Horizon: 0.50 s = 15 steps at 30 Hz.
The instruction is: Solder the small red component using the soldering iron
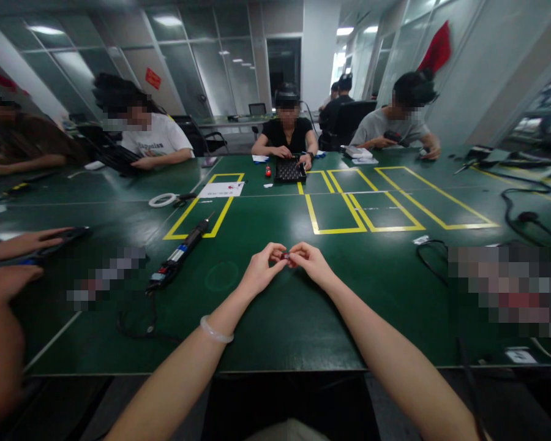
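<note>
Both my hands meet over the middle of the green table (275, 331), fingertips pinched around one small reddish piece (285, 256). Its kind is too small to make out, and the fingers cover most of it. My left hand (262, 267) grips it from the left; a pale bangle circles that wrist. From the right, my right hand (311, 263) closes thumb and fingers on the same piece. An electric screwdriver (178, 254) with a black and blue body lies to the left of my hands, its bit pointing away from me.
Yellow tape outlines (340, 231) mark the tabletop ahead. A white paper (221, 190) lies inside the left outline. Across the table a person handles a black tray (290, 170) beside a small red object (268, 171). A co-worker's hands (13, 263) reach in at left. Black cables (509, 202) run along the right.
</note>
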### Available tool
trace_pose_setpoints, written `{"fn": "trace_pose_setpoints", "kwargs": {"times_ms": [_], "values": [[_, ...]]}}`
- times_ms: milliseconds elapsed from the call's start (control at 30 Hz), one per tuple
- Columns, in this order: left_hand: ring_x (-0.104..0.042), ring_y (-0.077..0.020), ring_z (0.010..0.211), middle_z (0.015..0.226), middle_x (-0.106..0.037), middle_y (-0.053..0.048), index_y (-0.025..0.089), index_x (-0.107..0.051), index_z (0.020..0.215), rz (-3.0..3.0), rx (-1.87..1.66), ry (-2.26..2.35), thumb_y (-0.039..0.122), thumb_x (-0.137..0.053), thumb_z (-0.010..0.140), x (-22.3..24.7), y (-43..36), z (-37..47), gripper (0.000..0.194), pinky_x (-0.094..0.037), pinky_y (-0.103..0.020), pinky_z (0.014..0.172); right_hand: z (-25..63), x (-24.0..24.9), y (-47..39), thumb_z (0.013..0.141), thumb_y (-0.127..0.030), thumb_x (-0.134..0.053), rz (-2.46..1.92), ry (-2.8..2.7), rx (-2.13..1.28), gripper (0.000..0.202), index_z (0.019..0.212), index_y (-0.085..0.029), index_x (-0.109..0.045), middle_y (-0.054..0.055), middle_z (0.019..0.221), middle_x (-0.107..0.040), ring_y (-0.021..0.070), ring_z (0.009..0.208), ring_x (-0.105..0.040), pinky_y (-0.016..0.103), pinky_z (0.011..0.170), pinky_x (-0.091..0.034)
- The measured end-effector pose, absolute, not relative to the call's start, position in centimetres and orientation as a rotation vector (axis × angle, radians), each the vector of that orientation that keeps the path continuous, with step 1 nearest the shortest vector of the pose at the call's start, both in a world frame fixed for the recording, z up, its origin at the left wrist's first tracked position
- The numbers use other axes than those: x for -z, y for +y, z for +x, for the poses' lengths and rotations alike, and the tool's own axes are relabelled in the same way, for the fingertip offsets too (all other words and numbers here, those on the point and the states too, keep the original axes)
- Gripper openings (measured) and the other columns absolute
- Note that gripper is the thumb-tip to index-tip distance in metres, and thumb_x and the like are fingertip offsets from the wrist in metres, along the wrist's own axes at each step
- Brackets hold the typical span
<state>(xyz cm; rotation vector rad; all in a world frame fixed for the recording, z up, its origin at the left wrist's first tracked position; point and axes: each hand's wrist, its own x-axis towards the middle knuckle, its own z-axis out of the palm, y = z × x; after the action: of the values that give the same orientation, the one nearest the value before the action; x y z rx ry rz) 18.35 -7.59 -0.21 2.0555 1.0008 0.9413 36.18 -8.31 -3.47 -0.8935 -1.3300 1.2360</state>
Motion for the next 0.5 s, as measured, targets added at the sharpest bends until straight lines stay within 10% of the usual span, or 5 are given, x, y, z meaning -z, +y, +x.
{"fn": "trace_pose_setpoints", "kwargs": {"times_ms": [500], "values": [[-0.064,-0.0154,0.091,0.096,-0.067,-0.003,0.018,-0.060,0.101,1.992,-0.897,0.987,0.029,-0.056,0.086,0.66,-6.90,17.88,0.019,-0.049,-0.028,0.084,36.19,3.86,-8.35,0.076,-0.035,-0.068,-0.968,-1.495,-1.115,0.028,0.096,-0.019,-0.056,0.000,0.074,-0.066,0.0130,0.064,-0.062,0.026,0.063,-0.049]]}}
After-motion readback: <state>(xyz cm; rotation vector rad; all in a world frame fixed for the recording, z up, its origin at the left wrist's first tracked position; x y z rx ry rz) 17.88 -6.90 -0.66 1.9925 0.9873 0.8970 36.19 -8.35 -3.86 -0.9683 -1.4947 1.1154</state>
